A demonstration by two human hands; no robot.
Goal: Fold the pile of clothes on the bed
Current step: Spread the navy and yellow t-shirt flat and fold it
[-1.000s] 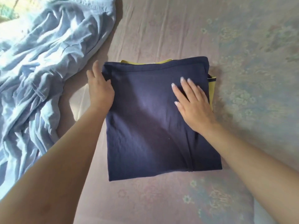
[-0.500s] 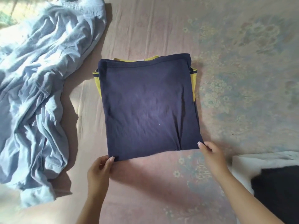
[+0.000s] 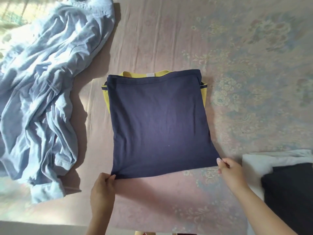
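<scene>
Head cam: navy shirt (image 3: 159,122) lies flat mid-bed w/ yellow trim peeking out the far end. Left hand (image 3: 103,185) pinches the near-left corner, right hand (image 3: 228,168) pinches the near-right. IMO lift both corners evenly & carry the near edge up to the far hem, keeping it taut so nothing bunches.

Around: crumpled light-blue garment (image 3: 42,92) off to the left, white/black folded stack (image 3: 286,182) on the right, both apart from the shirt, nothing blocking tbh.

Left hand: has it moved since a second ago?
Yes. The left hand came toward the person, from the far left corner of the navy shirt to its near left corner, which it now pinches.
</scene>
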